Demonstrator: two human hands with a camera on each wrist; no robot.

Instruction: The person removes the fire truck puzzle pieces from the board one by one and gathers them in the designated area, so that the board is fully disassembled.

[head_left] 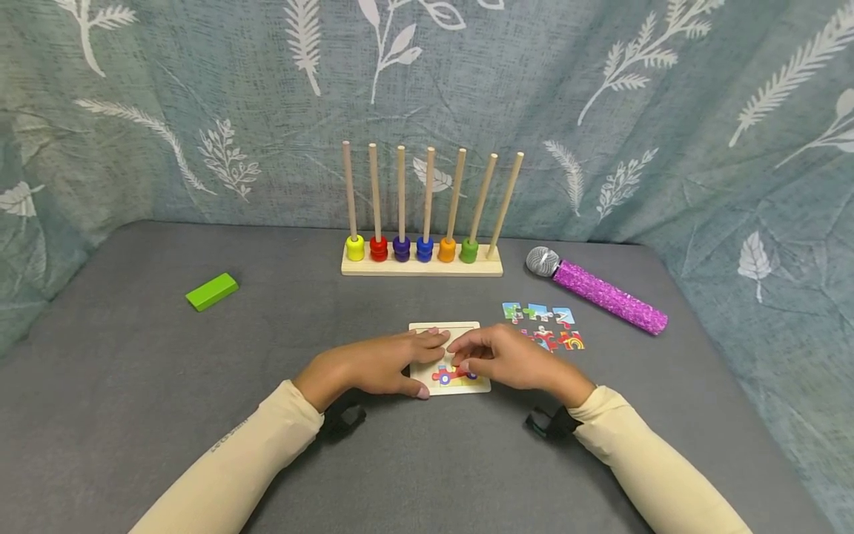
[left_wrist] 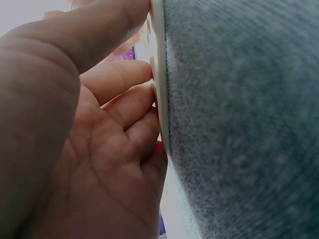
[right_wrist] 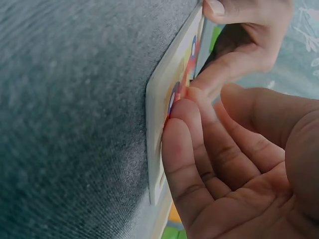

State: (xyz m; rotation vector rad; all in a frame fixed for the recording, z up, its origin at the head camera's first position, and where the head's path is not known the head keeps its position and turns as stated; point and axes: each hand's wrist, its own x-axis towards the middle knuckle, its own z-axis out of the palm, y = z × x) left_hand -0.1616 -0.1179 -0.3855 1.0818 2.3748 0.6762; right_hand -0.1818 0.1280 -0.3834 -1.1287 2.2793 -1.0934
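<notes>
A small wooden puzzle board [head_left: 460, 326] lies on the grey table between both hands. Red, yellow and blue puzzle pieces [head_left: 445, 377] fill its lower part. My left hand [head_left: 383, 365] rests on the board's left side, fingers stretched over it and thumb at the near left corner. With its fingertips, my right hand [head_left: 517, 357] touches the pieces in the board; its thumb stands apart from the fingers in the right wrist view, and I see nothing held between them. Part of the picture is hidden under the fingers. Several loose puzzle pieces [head_left: 544, 340] lie to the right.
Behind the board stands a wooden peg rack [head_left: 420, 270] with coloured beads on its upright rods. A purple glitter microphone [head_left: 610, 295] lies at the right. To the left is a green block [head_left: 212, 291]. A leaf-patterned cloth [head_left: 253, 81] hangs behind the table.
</notes>
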